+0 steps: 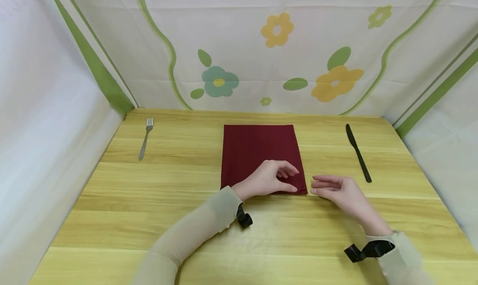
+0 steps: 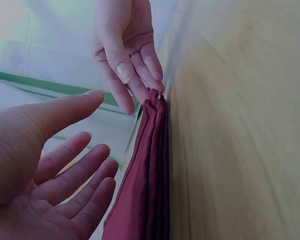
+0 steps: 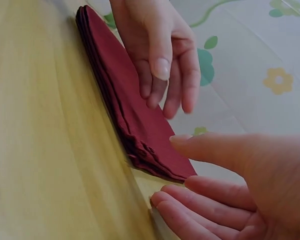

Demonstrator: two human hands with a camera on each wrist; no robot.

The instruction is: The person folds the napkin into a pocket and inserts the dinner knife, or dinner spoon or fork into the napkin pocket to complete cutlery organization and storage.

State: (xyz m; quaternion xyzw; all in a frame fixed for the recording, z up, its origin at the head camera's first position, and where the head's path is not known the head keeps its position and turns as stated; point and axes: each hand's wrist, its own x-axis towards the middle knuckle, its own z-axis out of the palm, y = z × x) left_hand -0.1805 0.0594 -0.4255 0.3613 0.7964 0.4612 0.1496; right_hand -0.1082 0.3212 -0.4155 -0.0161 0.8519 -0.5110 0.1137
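Observation:
A dark red cloth napkin [image 1: 257,146], folded into a layered square, lies flat on the wooden table. My left hand [image 1: 266,179] hovers over its front right part with the thumb and fingers parted and nothing between them. Just beyond the napkin's front right corner is my right hand [image 1: 344,193], its fingers loosely bent and holding nothing. Both wrist views show the stacked folds of the napkin [image 3: 135,105] along its front edge. In the left wrist view, the fingertips of the right hand [image 2: 127,50] are close to the corner; whether they touch it I cannot tell.
A silver fork [image 1: 145,140] lies at the left of the table [image 1: 179,218]. At the right is a black knife [image 1: 357,152], handle toward me. White curtains with printed flowers [image 1: 276,30] stand behind the table and along both sides.

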